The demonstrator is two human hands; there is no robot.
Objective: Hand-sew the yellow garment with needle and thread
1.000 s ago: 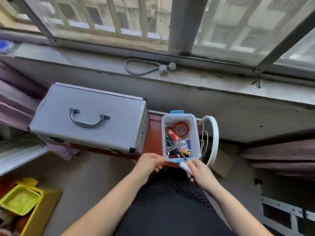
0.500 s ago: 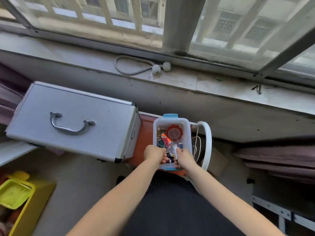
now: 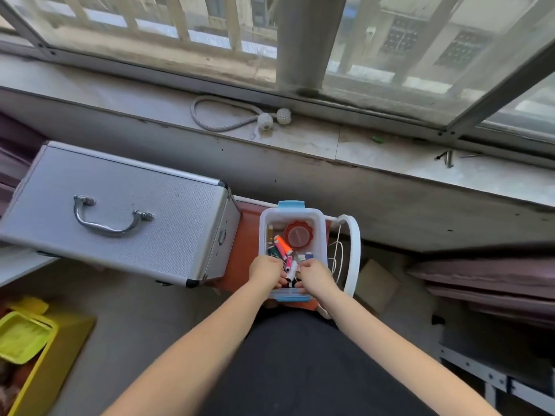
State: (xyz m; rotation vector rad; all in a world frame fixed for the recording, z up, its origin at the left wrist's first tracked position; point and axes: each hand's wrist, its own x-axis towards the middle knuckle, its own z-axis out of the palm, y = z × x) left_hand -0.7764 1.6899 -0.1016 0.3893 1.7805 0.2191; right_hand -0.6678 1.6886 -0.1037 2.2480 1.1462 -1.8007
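Sewing is judged not yet begun. Silver case is seen filling the left side of the table, and a white sewing box stands open at its near right edge. Left hand and right hand are dipped into it, fingers curled beside a white spool; which hand grips it cannot be told. No yellow garment or needle is seen.

Left hand and right hand in white sewing box, fingers among thread spools; silver case beside.
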